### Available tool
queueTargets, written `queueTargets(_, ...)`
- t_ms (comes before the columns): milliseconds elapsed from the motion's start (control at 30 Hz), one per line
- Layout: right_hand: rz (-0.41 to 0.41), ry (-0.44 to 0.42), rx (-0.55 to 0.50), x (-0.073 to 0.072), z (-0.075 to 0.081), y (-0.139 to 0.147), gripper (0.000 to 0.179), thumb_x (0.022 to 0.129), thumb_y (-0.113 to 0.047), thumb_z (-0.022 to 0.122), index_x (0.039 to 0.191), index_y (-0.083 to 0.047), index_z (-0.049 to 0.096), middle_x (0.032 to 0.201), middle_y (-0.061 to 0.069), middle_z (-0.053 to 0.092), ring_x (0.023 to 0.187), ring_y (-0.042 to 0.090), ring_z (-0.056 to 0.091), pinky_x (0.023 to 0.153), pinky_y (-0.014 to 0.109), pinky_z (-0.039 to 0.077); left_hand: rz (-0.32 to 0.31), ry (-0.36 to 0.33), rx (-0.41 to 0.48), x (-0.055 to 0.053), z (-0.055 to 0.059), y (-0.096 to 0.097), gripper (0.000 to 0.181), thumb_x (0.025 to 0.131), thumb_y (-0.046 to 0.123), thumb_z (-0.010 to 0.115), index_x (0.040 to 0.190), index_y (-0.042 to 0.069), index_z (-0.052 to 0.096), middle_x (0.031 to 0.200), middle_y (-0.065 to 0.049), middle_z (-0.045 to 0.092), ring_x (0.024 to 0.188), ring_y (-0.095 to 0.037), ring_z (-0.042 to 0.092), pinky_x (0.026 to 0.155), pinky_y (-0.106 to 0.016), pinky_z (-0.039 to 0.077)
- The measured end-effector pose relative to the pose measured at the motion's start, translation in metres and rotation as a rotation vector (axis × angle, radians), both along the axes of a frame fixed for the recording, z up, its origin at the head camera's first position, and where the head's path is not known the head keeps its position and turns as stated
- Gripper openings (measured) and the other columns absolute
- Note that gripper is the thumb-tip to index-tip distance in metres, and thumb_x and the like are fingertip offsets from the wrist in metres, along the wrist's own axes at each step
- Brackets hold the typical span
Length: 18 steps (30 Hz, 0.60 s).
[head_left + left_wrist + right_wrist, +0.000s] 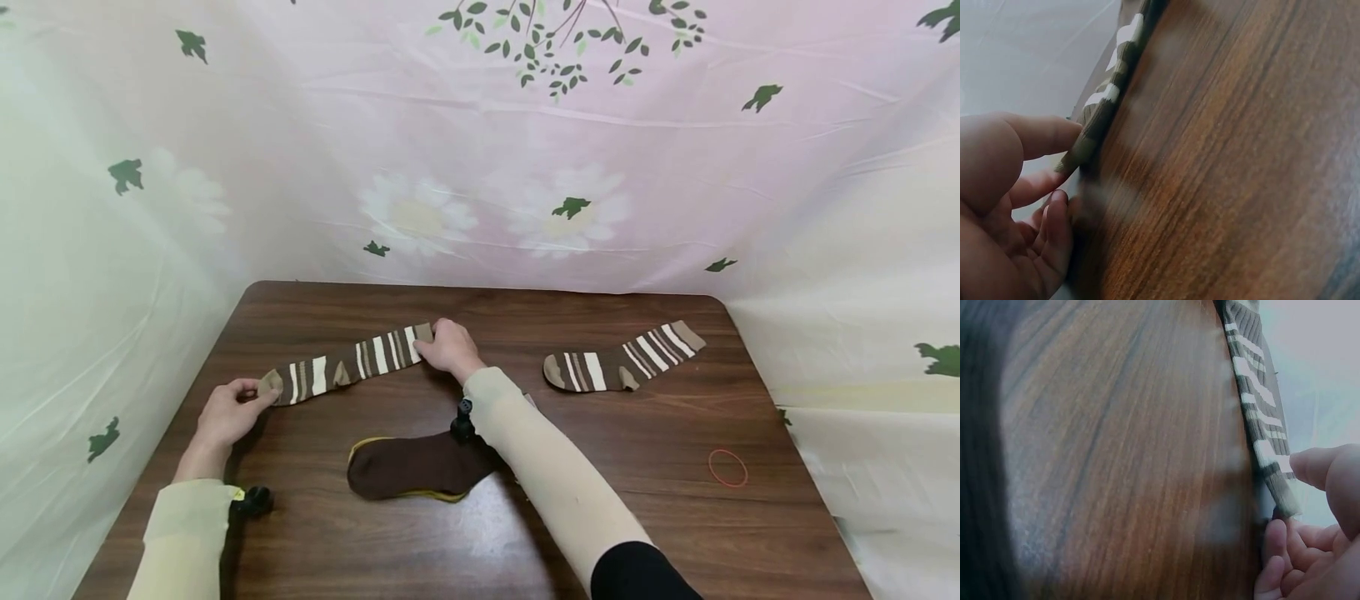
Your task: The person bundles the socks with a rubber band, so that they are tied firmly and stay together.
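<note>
A brown, tan and white striped sock [382, 353] lies stretched out on the left side of the table. My left hand [228, 410] pinches its tan toe end between thumb and fingers, as the left wrist view also shows. At the cuff end, my right hand [450, 346] pinches the sock's top edge; the thumb lies over the cuff in the right wrist view. A matching striped sock [607, 371] lies flat on the right, touched by neither hand. Below my right forearm lies a dark brown sock [412, 467] with yellow edging, partly hidden by the sleeve.
A thin red rubber band [727, 468] rests near the right side of the wooden table [637, 508]. A printed cloth [487, 158] with leaves and flowers hangs behind the table and along both sides.
</note>
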State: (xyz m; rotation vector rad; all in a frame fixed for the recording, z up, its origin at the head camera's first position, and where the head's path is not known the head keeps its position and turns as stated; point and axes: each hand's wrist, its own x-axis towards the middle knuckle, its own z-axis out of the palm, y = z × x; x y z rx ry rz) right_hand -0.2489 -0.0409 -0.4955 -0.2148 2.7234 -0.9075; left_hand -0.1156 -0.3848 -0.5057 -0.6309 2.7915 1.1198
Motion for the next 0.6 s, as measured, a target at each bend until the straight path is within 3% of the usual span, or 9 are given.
queueTargets(200, 0.022, -0.013, -0.026, 0.002, 0.003, 0.008, 0.042, 0.102, -0.037, 0.066, 0.126, -0.002, 0.067, 0.129, 0.014, 0.068, 0.105, 0.026, 0.064, 0.093, 0.039, 0.055, -0.062, 0.004, -0.033, 0.0, 0.0, 0.002, 0.053, 0.104, 0.037, 0.064, 0.129, -0.009, 0.059, 0.126, -0.032, 0.058, 0.11, -0.045, 0.054, 0.091, -0.057, 0.042)
queueTargets(300, 0.044, 0.004, -0.025, 0.001, 0.002, 0.011, 0.03, 0.102, -0.033, 0.067, 0.111, -0.004, 0.067, 0.111, 0.009, 0.067, 0.089, 0.022, 0.059, 0.083, 0.034, 0.051, -0.075, 0.007, -0.029, 0.0, 0.0, 0.004, 0.054, 0.106, 0.039, 0.061, 0.129, -0.009, 0.06, 0.127, -0.033, 0.058, 0.112, -0.046, 0.054, 0.093, -0.061, 0.041)
queueTargets(400, 0.071, 0.02, -0.033, 0.001, 0.001, 0.013, 0.026, 0.101, -0.031, 0.07, 0.093, -0.008, 0.061, 0.088, 0.004, 0.057, 0.075, 0.019, 0.049, 0.074, 0.032, 0.044, -0.077, -0.001, -0.016, 0.001, 0.001, 0.005, 0.055, 0.108, 0.04, 0.057, 0.13, -0.01, 0.06, 0.13, -0.034, 0.056, 0.116, -0.048, 0.053, 0.096, -0.063, 0.04)
queueTargets(467, 0.087, 0.036, -0.05, 0.001, 0.001, 0.015, 0.027, 0.1, -0.029, 0.071, 0.086, -0.01, 0.058, 0.081, 0.001, 0.051, 0.073, 0.018, 0.048, 0.072, 0.031, 0.043, -0.072, -0.011, -0.007, 0.002, 0.002, 0.006, 0.055, 0.109, 0.041, 0.054, 0.131, -0.009, 0.06, 0.133, -0.034, 0.055, 0.119, -0.049, 0.051, 0.098, -0.065, 0.039)
queueTargets(600, 0.122, 0.045, -0.103, 0.003, 0.003, 0.019, 0.029, 0.1, -0.025, 0.072, 0.08, -0.011, 0.057, 0.08, 0.0, 0.053, 0.074, 0.017, 0.049, 0.073, 0.03, 0.043, -0.068, -0.026, 0.011, 0.005, 0.003, 0.006, 0.054, 0.11, 0.04, 0.051, 0.132, -0.009, 0.059, 0.139, -0.036, 0.052, 0.126, -0.052, 0.046, 0.103, -0.068, 0.036)
